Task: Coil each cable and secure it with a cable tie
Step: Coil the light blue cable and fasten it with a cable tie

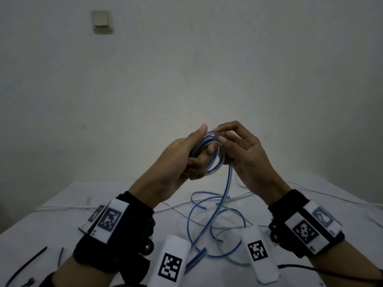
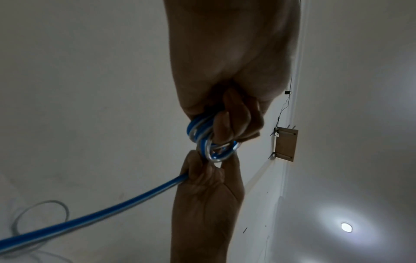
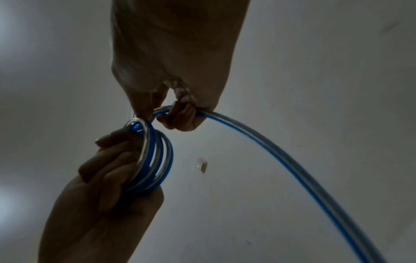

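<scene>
both hands are raised above the bench (image 1: 62,216), which is covered in white. the left hand (image 1: 182,160) is curled round a small coil (image 1: 211,156) of blue and clear cable, several loops bunched together in its fingers. the right hand (image 1: 244,150) sits just beside it, thumb and fingers pinching the same cable where it leaves the coil. from there the loose cable tail (image 1: 224,193) drops to the bench and sprawls in wide loops near the middle of the near edge. a greenish clear cable (image 1: 230,264) and thin white cables (image 1: 66,207) lie tangled around and behind it. black cable ties (image 1: 27,264) lie at the near left corner. two white marker blocks (image 1: 259,255) rest along the near edge, and both wrists wear black bands with printed tags. a wall switch (image 1: 101,19) sits high on the wall behind
</scene>
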